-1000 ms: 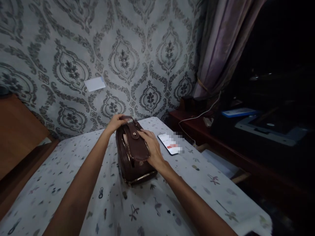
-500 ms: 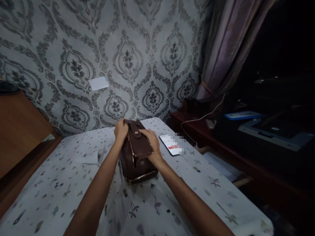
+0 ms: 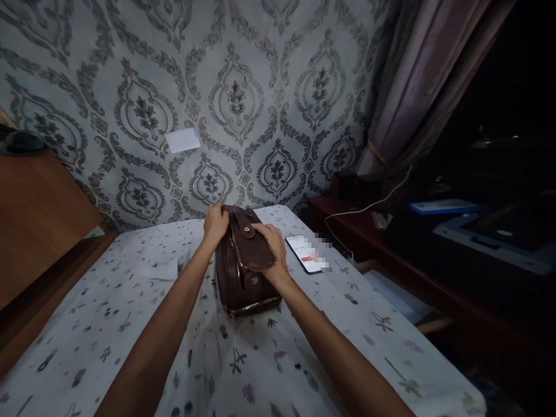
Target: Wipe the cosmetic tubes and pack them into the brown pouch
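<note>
A second ago the left hand (image 3: 216, 225) held the brown strap (image 3: 237, 216) up in an arch at the far end of the dark brown leather bag (image 3: 249, 277). Now the strap lies down along the bag's top, and that hand sits lower, at the bag's far left corner. The pale pink patch that showed in the opening left of the flap is no longer visible. The right hand (image 3: 273, 240) has stayed on the bag's right side. I judge that the handling is now centred on the strap and flap, with the bag braced from both sides.

The bag's long axis runs away from the person, its far end leaning slightly left; the gold zipper (image 3: 256, 306) edges the near end. The rounded brown leather flap (image 3: 259, 253) points toward the person and a little right.

The bag rests on the white cloth with a scattered plant print (image 3: 347, 341). A black-edged phone with a lit screen (image 3: 299, 249) lies just right of it.

The left grip is curled over the bag's corner, the right laid along the flap's edge; fingertips are partly hidden, so I cannot tell whether either pinches.
</note>
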The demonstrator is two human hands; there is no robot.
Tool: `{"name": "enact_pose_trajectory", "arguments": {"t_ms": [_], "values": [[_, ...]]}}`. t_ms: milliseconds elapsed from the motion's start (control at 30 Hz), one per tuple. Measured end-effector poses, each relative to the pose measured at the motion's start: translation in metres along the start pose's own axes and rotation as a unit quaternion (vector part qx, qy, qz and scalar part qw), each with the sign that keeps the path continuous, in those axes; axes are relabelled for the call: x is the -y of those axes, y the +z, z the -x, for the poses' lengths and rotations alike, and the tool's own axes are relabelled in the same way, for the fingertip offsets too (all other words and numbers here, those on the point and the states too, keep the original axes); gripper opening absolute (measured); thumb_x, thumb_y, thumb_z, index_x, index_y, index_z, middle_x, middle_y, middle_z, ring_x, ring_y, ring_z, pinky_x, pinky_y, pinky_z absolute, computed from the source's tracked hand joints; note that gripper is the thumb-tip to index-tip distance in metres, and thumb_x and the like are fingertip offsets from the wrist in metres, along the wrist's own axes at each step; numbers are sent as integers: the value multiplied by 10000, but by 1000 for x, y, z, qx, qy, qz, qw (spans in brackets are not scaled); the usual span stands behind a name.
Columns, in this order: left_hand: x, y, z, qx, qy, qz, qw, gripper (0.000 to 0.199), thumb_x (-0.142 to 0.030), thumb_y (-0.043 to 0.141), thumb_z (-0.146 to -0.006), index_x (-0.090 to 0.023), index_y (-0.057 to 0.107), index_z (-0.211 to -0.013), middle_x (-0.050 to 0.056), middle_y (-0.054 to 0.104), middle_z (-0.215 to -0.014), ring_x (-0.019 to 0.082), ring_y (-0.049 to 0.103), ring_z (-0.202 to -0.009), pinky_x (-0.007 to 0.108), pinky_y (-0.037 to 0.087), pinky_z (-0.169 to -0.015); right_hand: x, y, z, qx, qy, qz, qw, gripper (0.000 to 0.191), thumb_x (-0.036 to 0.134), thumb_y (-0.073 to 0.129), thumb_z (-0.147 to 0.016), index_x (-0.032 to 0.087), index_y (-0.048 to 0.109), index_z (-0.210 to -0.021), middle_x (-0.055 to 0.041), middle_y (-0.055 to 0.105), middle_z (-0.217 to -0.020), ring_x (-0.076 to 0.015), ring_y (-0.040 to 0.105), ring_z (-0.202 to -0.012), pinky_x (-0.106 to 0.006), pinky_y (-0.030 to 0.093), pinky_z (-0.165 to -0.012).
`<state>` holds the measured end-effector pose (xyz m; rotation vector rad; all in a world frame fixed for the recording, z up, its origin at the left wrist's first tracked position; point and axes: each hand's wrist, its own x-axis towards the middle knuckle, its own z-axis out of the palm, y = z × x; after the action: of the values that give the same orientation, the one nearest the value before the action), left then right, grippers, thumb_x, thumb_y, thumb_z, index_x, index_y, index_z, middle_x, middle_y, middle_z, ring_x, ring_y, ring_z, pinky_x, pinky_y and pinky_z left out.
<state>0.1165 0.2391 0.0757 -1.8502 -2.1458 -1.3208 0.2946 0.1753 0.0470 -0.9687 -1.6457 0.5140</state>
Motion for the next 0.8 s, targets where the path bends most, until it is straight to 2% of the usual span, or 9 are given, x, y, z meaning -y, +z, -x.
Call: {"name": "enact_pose_trajectory", "arguments": {"t_ms": [100,233,367,533,800], "values": [[7,-7,-6,8,1,1,1000,188,-231,545,-872,-182,724,-905,105,714,-925,285,628,-992,336,442,-878,-1,1,0,1,7,9,1000,307,171,561,-842,302,767,-1027,-59,676,-954,-275,564,-976,-367,447,-870],[11,-13,-10,18,-2,9,1000,207,-272,574,-858,-194,696,-711,52,653,-696,254,618,-812,311,399,-740,-1,1,0,0,11,16,1000,312,168,553,-853,297,764,-1041,-57,674,-946,-271,559,-966,-366,448,-864],[11,-13,-6,20,-6,31,999,230,-291,546,-856,-189,713,-736,45,667,-707,235,604,-761,299,380,-694,1,-1,1,0,6,10,1000,305,174,554,-859,310,762,-1035,-50,674,-942,-267,559,-975,-355,448,-854],[8,-16,3,21,4,58,998,228,-294,531,-836,-192,729,-787,33,680,-725,219,608,-785,278,392,-696,2,0,1,2,21,18,1000,308,178,558,-853,285,763,-1056,-63,675,-955,-275,564,-997,-367,439,-874],[-3,-30,25,32,30,74,996,277,-316,457,-864,-182,605,-670,17,626,-698,189,578,-733,277,390,-680,-1,2,2,-10,7,23,1000,346,137,543,-849,269,758,-1086,-59,701,-1000,-262,592,-1011,-358,464,-887]]}}
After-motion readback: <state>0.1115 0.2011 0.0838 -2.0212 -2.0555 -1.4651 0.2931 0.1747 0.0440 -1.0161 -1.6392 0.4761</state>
